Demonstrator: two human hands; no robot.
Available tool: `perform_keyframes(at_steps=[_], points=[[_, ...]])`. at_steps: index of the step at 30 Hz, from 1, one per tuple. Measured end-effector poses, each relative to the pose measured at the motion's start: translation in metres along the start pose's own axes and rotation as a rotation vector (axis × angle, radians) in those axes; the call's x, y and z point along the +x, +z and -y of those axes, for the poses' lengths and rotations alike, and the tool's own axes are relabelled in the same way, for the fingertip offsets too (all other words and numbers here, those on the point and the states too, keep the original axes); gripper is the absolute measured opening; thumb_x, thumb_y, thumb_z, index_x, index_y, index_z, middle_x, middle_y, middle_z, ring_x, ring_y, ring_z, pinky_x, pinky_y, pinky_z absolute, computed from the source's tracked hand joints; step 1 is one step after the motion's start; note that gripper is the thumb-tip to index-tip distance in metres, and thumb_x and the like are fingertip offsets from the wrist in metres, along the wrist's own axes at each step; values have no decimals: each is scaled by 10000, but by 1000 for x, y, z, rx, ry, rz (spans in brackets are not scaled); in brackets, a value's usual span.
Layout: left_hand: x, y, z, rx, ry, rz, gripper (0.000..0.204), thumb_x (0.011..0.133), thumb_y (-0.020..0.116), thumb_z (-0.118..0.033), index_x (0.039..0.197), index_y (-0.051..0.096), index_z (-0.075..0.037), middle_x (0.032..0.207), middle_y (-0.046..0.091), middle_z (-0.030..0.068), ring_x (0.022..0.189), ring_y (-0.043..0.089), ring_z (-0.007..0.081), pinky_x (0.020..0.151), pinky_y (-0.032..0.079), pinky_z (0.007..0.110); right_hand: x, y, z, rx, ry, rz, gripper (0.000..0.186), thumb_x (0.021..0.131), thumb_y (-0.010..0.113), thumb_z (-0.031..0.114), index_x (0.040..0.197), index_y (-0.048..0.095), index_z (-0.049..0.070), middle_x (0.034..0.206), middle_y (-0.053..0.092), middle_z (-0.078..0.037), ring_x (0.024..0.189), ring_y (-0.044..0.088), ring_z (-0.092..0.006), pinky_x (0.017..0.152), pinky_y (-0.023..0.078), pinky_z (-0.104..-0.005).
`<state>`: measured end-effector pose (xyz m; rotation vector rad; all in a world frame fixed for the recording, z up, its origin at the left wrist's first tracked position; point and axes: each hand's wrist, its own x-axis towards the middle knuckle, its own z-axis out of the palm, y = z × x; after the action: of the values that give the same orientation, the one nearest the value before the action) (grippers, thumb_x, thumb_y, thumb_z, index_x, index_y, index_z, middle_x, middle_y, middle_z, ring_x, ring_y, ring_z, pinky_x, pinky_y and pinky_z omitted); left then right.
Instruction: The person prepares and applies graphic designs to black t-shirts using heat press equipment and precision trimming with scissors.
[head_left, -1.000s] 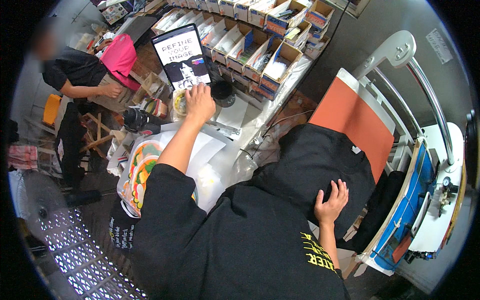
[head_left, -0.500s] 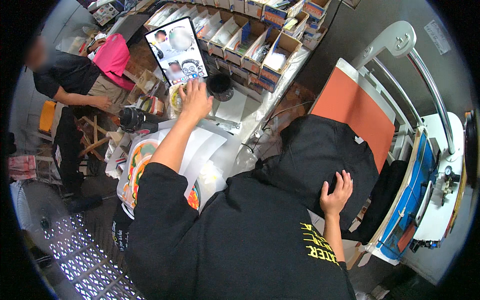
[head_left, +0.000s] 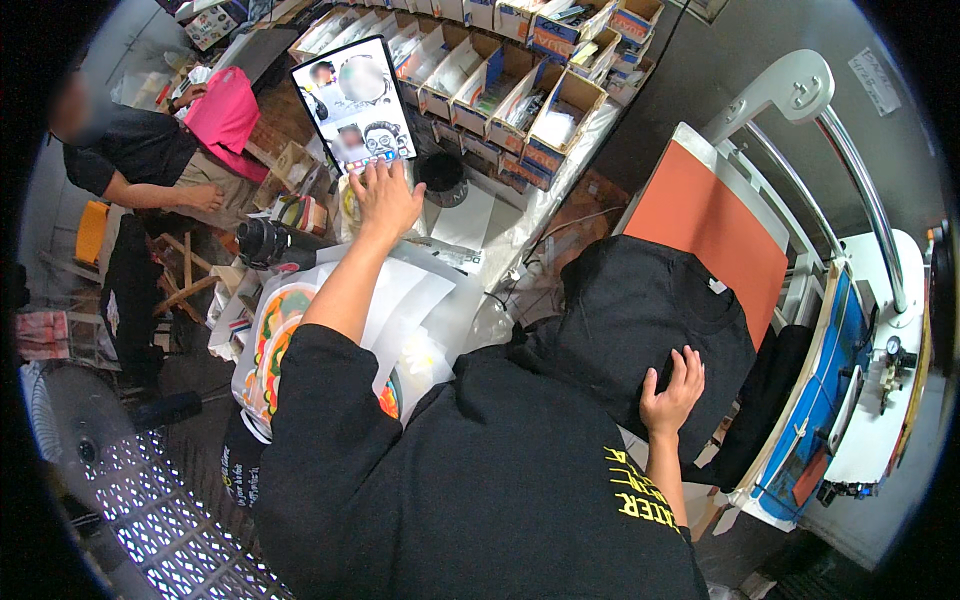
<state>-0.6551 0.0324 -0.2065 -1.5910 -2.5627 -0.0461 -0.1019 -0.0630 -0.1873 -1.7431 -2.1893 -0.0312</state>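
At the lower edge of a propped-up tablet [head_left: 335, 108] is my left hand [head_left: 387, 202], its fingers spread and nothing in its grasp. Pictures fill the lit screen, drawn portraits among them. My right hand [head_left: 674, 392] lies flat, fingers apart, on a black T-shirt [head_left: 640, 310]. That shirt is spread over the orange pad [head_left: 700, 210] of a heat press, its collar toward the pad's far right. Beneath my left forearm lie translucent sheets [head_left: 400, 300] and a colourful printed piece [head_left: 272, 345]. A dark cup-like container [head_left: 442, 180] stands right of my left hand.
Cardboard bins [head_left: 510, 95] with small packets line the back. The press's white arm and chrome tubes [head_left: 868, 200] rise at right, beside a blue-sided panel [head_left: 815, 400]. A fan [head_left: 90, 440] stands lower left. Another person [head_left: 150, 160] sits at far left near pink cloth [head_left: 225, 115].
My left hand has shifted very slightly down and left along the tablet's lower edge. The right hand stays flat on the black T-shirt, and the view has tilted a little.
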Motion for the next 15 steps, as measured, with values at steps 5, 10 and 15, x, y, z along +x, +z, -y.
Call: perform_keyframes(at_steps=[5,10,15], points=[[-3,-6,0,-27,19,-33,620,898,676,-431,1360,544,-39,1423,519,196,1374,419,356,1163,191,635,1,1,2,0,1,-21,491,844,681,270,1269,593,41,1431,525,-174,1390,435,-387,1181,284,-545],[-11,-11,5,-101,56,19,567,863,709,-377,1290,578,-27,1318,559,194,1293,462,373,1142,243,613,-1,4,-3,6,6,-50,468,852,672,241,1262,596,28,1418,552,-168,1373,467,-380,1175,303,-535],[-16,-2,12,-106,164,-98,555,834,741,-332,1250,578,-3,1293,551,200,1277,454,378,1122,285,580,-2,4,-5,31,-7,-73,448,851,668,198,1256,598,20,1411,570,-162,1366,485,-370,1174,314,-523]])
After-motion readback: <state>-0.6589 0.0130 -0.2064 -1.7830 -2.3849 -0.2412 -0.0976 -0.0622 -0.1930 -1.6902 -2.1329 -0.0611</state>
